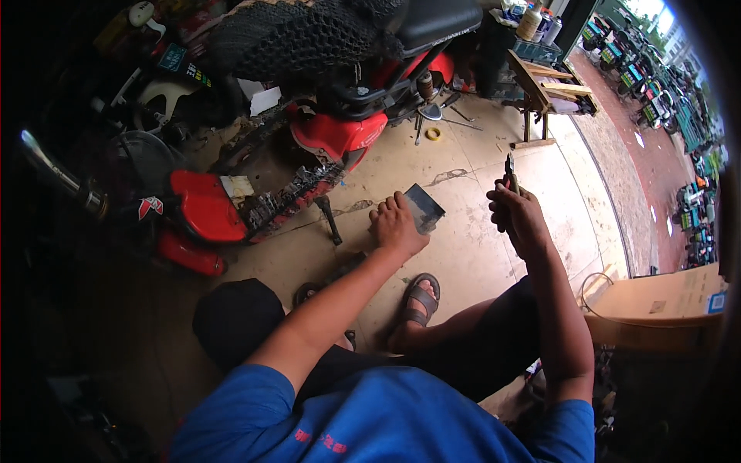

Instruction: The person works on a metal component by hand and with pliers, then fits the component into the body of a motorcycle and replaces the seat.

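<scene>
- Left hand [399,226] is clamped on a dark plate [424,208], clear of the red scooter [340,137].
- Right hand [520,216] grips pliers [510,174], apart from the plate.
- Scooter deck [299,199] looks bare; work seems unfinished.

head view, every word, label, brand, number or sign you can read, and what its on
None reads clearly enough to quote.
Blue shirt: red characters, blurred.
Cardboard box: blue label, too small.
Black seat: pale lettering, too small.
Teal plate: too small.
Red-and-white mark: unclear.
Bottles: labels blurred.
Parked scooters: plates blurred.
</scene>
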Demonstrator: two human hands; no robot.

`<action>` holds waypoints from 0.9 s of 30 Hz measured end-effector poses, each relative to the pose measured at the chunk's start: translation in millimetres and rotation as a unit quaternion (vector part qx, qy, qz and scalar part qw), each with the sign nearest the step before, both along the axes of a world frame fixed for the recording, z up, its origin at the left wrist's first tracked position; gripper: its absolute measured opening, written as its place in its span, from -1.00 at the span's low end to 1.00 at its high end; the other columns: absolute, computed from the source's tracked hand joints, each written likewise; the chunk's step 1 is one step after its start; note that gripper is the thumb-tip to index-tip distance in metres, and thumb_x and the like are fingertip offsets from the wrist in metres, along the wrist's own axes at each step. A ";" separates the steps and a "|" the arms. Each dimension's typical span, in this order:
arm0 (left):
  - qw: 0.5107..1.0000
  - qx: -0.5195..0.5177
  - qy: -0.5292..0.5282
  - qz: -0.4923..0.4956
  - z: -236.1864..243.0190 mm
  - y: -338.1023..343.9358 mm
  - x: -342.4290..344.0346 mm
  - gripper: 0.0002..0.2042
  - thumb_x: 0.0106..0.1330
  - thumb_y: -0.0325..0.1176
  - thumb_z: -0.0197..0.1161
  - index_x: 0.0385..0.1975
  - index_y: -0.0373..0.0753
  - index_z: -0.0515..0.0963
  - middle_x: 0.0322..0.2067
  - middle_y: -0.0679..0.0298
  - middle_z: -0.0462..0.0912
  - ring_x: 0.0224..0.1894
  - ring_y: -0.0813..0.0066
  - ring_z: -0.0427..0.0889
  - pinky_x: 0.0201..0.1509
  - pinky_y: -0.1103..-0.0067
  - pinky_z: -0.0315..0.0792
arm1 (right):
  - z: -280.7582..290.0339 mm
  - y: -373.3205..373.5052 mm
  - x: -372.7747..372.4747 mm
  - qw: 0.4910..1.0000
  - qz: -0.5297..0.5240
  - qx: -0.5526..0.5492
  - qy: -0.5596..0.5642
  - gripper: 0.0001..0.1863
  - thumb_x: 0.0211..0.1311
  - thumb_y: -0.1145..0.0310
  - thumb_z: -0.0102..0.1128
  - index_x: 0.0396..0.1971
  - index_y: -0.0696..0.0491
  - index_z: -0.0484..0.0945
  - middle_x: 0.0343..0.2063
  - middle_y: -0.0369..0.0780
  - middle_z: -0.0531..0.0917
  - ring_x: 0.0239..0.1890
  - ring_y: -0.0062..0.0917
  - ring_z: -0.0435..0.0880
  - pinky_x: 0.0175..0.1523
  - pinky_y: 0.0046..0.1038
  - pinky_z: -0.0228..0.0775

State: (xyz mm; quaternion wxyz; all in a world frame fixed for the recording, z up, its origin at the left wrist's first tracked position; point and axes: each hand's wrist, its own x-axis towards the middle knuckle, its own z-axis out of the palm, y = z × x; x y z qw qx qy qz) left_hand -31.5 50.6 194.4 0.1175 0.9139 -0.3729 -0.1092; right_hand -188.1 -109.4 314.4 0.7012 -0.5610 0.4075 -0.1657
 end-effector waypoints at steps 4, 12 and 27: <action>0.997 -0.047 0.054 -0.012 -0.4 7.0 18.9 0.17 -0.22 0.15 0.61 0.37 -0.38 0.12 0.24 -0.06 0.41 0.32 0.00 0.35 0.40 0.18 0.21 | 2.7 8.5 -2.0 1.000 0.005 -0.008 0.018 -0.75 0.45 0.17 0.17 -0.28 0.06 0.46 -0.49 -0.30 0.55 -0.55 -0.66 0.46 -0.49 -0.58 0.24; 0.989 -0.085 0.112 -0.051 -5.6 26.3 33.4 0.16 -0.14 0.21 0.58 0.38 -0.41 0.16 0.25 -0.16 0.42 0.35 -0.05 0.36 0.42 0.22 0.25 | -0.1 32.9 7.3 0.999 0.029 -0.014 0.015 -0.75 0.49 0.16 0.11 -0.25 0.05 0.44 -0.44 -0.29 0.56 -0.55 -0.66 0.47 -0.49 -0.57 0.26; 0.951 -0.280 0.106 0.072 -99.8 116.1 -4.6 0.36 -0.35 0.36 0.61 0.37 -0.51 0.09 0.30 -0.28 0.29 0.35 -0.11 0.33 0.40 0.25 0.28 | 5.1 62.9 30.4 0.993 0.057 -0.078 0.071 -0.74 0.46 0.19 0.10 -0.26 0.10 0.45 -0.43 -0.27 0.58 -0.53 -0.63 0.50 -0.50 -0.55 0.29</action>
